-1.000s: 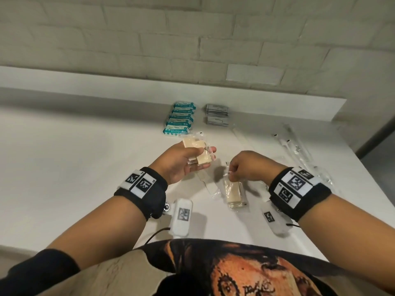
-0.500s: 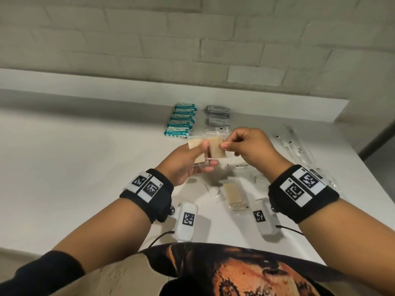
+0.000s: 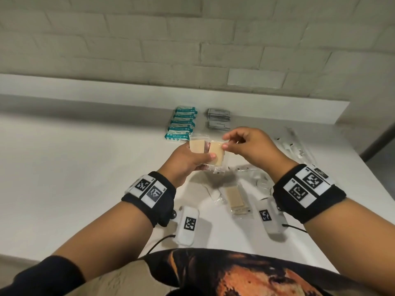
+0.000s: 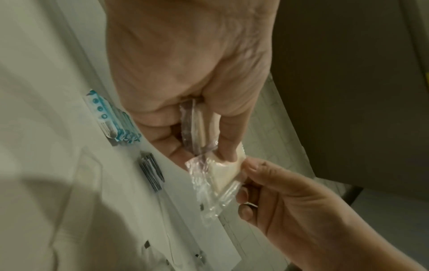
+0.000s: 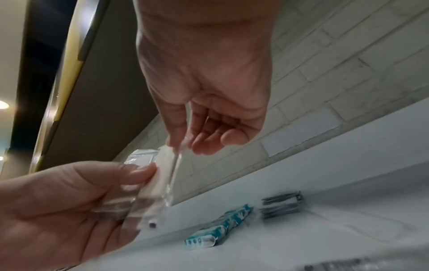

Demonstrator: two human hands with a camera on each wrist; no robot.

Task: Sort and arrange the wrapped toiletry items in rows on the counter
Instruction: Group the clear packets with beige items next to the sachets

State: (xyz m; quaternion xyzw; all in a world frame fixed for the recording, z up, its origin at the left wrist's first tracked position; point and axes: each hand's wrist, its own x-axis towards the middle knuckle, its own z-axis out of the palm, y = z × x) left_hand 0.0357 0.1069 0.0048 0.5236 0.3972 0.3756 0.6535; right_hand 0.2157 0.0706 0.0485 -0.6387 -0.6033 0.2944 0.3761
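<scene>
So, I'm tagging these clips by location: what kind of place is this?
Probably a hotel or housekeeping prep area, though that's a guess: a plain white counter against a painted brick wall, with teal packets and grey sachets in rows.

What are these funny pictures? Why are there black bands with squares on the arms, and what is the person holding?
No robot here: a person is sorting small wrapped toiletries on a white counter. The big picture comes from a camera on their head, looking down. The other two come from cameras strapped to each wrist, so the hands look huge.

The left hand holds two beige bars in clear wrappers. The right hand pinches the top of one wrapper.

On the counter lie a row of teal packets, some grey sachets, one more beige bar, and long clear-wrapped items too faint to name.
</scene>
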